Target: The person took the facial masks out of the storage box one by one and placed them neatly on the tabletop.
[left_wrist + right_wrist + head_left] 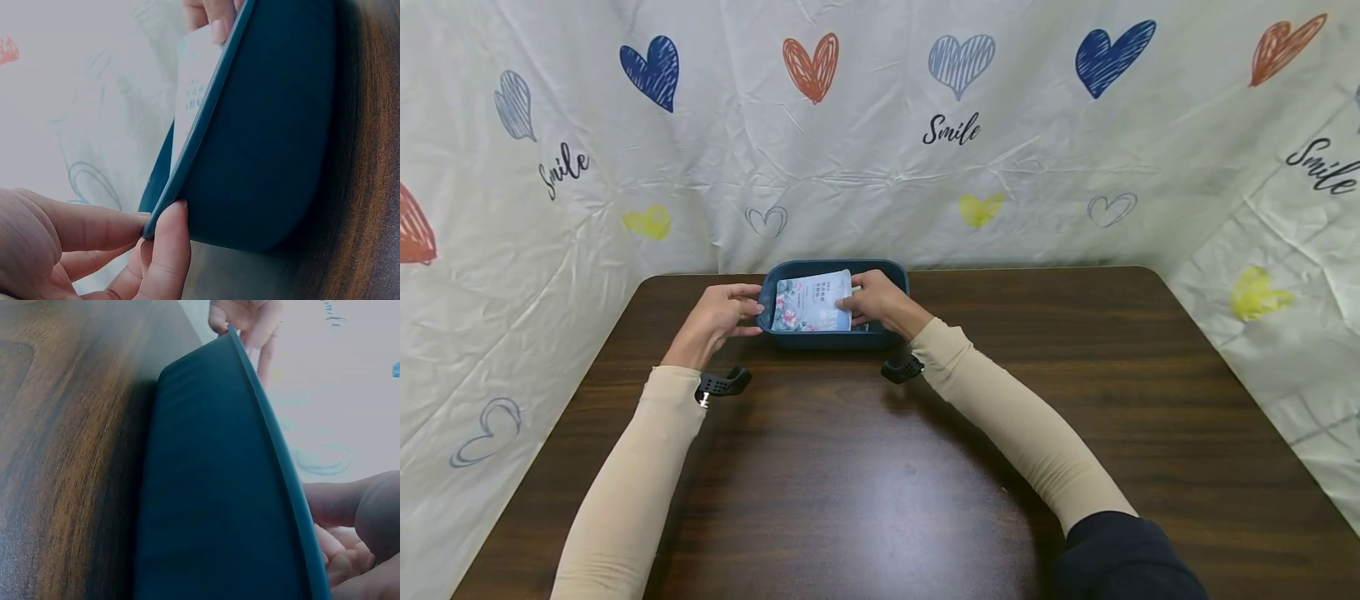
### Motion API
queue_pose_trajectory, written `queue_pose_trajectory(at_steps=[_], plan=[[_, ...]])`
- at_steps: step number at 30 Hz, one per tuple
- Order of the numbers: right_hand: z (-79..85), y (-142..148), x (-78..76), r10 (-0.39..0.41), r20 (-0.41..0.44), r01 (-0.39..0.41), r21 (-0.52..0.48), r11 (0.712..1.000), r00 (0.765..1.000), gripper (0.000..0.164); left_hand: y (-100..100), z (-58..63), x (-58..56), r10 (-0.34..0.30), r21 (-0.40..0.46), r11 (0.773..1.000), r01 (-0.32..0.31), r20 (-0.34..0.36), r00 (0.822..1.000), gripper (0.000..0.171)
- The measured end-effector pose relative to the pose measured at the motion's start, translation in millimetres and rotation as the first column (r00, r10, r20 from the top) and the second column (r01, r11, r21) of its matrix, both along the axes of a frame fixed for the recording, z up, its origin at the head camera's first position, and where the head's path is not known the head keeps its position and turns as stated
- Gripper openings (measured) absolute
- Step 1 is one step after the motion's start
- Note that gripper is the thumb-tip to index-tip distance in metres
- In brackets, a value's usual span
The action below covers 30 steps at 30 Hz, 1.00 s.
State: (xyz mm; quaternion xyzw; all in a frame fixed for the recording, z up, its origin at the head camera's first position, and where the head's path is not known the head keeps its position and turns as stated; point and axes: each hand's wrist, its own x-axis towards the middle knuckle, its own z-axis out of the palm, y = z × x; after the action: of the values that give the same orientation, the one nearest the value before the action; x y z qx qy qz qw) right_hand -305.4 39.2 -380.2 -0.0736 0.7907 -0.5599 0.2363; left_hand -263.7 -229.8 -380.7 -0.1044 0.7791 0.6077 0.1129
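A dark blue plastic basin sits at the far edge of the table. Inside it lies a light blue flowered packet with printed characters, leaning up towards the rim. My left hand pinches the basin's left rim between thumb and fingers, as the left wrist view shows up close. At the packet's right edge, my right hand reaches into the basin and grips it, thumb on the front face. Its other fingers are partly hidden behind the packet; in the right wrist view the basin wall covers the packet.
The brown wooden table stretches out in front of the basin and to both sides. Behind it hangs a white cloth printed with hearts and "Smile". Dark straps sit at both wrists.
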Motion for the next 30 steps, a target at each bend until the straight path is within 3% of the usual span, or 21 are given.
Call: queue_pose_trajectory(at_steps=[14,30], plan=[[0.9,8.9,-0.9,-0.051,-0.045,0.048,-0.05,0.998,0.998,0.033,-1.1,-1.0,-0.3,-0.003,-0.005,1.0,0.003,0.007,1.0,0.051],[17.4,31.0,1.2,-0.044,-0.008,0.043,-0.093,0.995,0.999,0.037,4.4,2.4,0.5,-0.001,-0.024,1.0,0.002,0.036,0.999,0.051]])
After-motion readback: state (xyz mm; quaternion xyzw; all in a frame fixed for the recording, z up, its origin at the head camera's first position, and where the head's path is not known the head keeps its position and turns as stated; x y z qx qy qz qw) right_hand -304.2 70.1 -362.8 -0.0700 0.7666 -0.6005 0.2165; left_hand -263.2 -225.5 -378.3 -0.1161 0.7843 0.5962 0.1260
